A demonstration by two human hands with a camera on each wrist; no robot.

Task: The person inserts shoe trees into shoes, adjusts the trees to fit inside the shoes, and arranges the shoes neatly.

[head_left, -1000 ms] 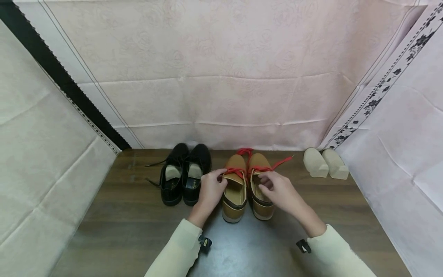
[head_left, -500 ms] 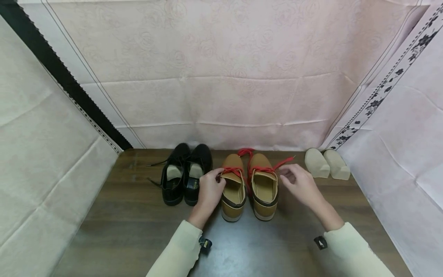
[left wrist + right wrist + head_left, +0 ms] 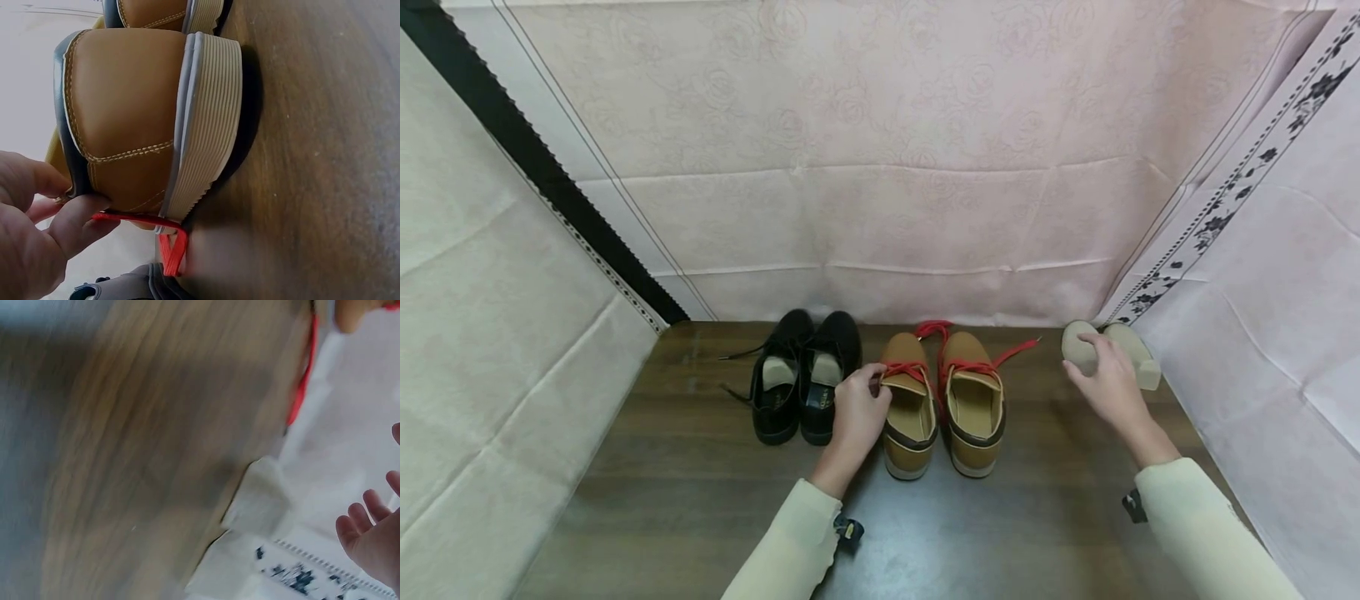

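Note:
My left hand [image 3: 859, 406] pinches the collar edge of the left tan lace-up shoe [image 3: 904, 450]; in the left wrist view thumb and fingers [image 3: 81, 222] grip its dark trim, a red lace [image 3: 174, 250] hanging just below. The right tan shoe [image 3: 973, 454] stands alongside, its opening facing up and a red lace [image 3: 1017, 352] trailing right. Over at the right, my right hand [image 3: 1116, 383] is spread above two cream toe-shaped shoe inserts [image 3: 1129, 343] and overlaps them in the head view. In the right wrist view its fingers are apart and hold nothing, near the inserts [image 3: 259, 497].
Left of my left hand stands a pair of black lace-up shoes [image 3: 775, 425], a pale insert [image 3: 823, 369] inside each. Cloth [image 3: 880, 233] covers the back and both sides of the brown wooden surface [image 3: 700, 500].
My right hand has moved from over the right tan shoe rightward to the cream inserts. The left hand keeps its grip on the left tan shoe.

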